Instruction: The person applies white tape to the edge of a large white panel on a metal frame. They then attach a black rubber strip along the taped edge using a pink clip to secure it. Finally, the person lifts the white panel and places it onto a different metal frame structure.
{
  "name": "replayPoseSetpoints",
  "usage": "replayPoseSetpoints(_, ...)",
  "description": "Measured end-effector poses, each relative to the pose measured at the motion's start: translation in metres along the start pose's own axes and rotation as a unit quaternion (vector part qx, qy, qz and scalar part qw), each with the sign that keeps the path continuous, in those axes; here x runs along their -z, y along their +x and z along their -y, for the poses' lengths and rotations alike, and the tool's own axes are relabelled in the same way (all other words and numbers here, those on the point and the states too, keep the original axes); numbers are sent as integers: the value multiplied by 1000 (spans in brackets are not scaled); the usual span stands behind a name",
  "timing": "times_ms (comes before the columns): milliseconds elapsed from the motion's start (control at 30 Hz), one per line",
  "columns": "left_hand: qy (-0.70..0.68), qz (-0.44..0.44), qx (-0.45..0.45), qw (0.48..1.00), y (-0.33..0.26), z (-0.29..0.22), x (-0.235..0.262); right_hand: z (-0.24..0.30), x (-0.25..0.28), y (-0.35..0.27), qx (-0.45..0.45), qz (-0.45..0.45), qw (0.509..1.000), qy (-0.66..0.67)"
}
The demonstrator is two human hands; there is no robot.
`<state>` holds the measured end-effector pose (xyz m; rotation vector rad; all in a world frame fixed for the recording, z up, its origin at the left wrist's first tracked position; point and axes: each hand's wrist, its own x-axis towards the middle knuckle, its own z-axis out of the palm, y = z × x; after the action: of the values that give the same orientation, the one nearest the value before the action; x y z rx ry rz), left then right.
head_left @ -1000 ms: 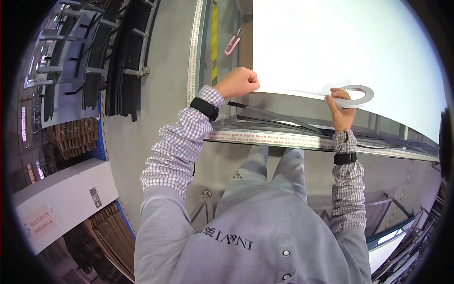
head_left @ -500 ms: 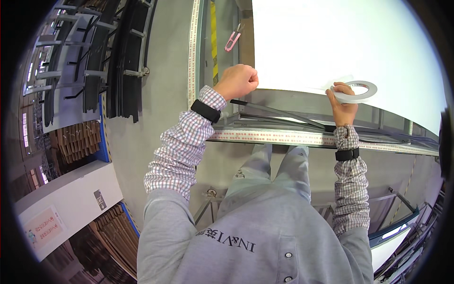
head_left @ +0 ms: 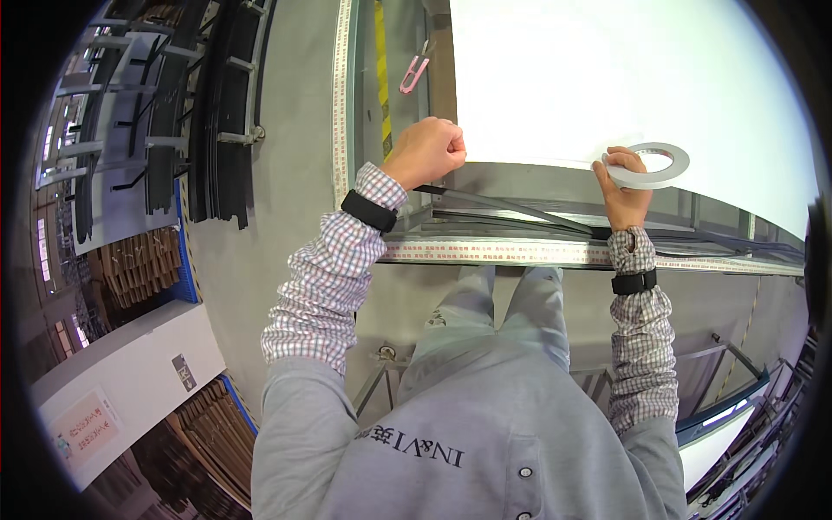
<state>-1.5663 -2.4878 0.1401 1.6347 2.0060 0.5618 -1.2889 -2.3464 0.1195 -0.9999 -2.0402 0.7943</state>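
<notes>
A large white sheet (head_left: 589, 78) lies flat on a metal-framed workbench in front of me. My left hand (head_left: 426, 152) is closed in a pinch at the sheet's near left corner; anything between its fingers is hidden from view. At the near edge, farther right, my right hand (head_left: 626, 199) grips a white roll of tape (head_left: 646, 181), its fingers over the ring's left side. Part of the roll lies over the sheet. No strip of tape between the hands can be made out against the white.
Pink-handled thread snips (head_left: 414, 75) lie left of the sheet. Dark strips (head_left: 511, 208) lie inside the bench, behind its near rail (head_left: 503, 252). A rack of long dark profiles (head_left: 230, 113) stands at left, with stacked cardboard (head_left: 139, 269) below. A metal frame (head_left: 719, 364) stands at lower right.
The view has shifted slightly, so the bench and sheet sit a little farther left in the picture. Both hands keep nearly the same places and grips.
</notes>
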Motion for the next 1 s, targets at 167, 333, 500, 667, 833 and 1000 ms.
replayPoseSetpoints(167, -9, -17, 5, 1000, 4, -4, -6, -5, 1, -1, -8, -10, 1000, -1)
replayPoseSetpoints(333, -58, -48, 12, 997, 1, -1, -12, -10, -3, -1, 5, -21, 998, -63)
replayPoseSetpoints(500, -108, -66, 27, 992, 2, -3, -13, -8, -4, 1, -12, -13, 996, -91)
replayPoseSetpoints(667, -108, -49, 54, 991, 3, -2, -14, -8, -6, -1, 4, -17, 995, -100)
replayPoseSetpoints(833, -110, -21, 73, 991, 4, 0, -12, -5, -5, -1, 6, -12, 993, -117)
replayPoseSetpoints(1000, -109, -30, 79, 991, 4, -4, -13, -9, -4, 0, 29, -18, 991, -129)
